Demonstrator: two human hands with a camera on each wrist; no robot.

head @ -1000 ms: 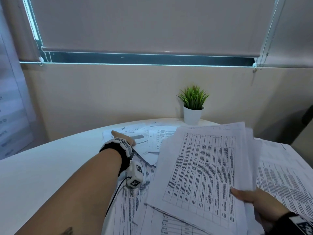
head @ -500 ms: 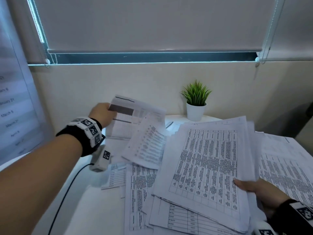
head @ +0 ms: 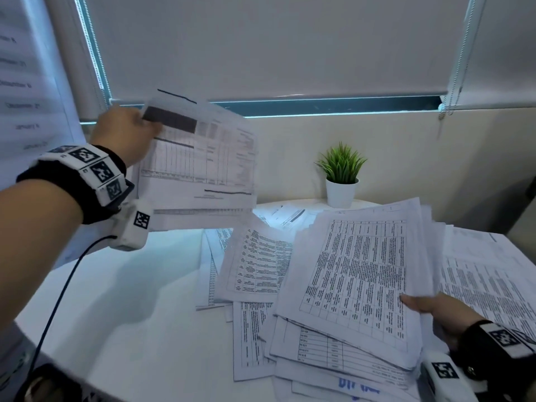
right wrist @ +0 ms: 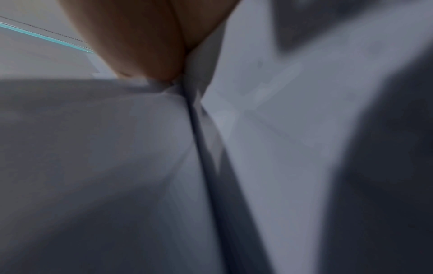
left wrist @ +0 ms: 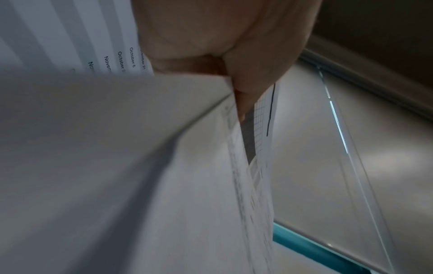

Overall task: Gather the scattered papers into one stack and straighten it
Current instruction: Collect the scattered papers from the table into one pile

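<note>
My left hand (head: pixel 127 134) is raised at the upper left and pinches a few printed sheets (head: pixel 200 163) by their top corner, lifted clear of the table. In the left wrist view the thumb (left wrist: pixel 243 89) clamps the sheets' (left wrist: pixel 164 166) edge. My right hand (head: pixel 435 311) grips a thick uneven bundle of table-printed papers (head: pixel 359 280) at its near right edge, thumb on top. The right wrist view shows the thumb (right wrist: pixel 140 46) pressed on that bundle (right wrist: pixel 257 129). More loose papers (head: pixel 255 265) lie fanned on the white round table (head: pixel 130 314) under and left of the bundle.
A small potted green plant (head: pixel 340 175) stands at the table's far edge against the beige wall. Other sheets (head: pixel 493 274) spread out at the right. A white roller blind (head: pixel 275 44) hangs above; a calendar sheet (head: pixel 26 82) hangs at left.
My left hand rose from the table's far side, picked up a few sheets and lifted them high to the upper left. The right hand kept holding its bundle.
</note>
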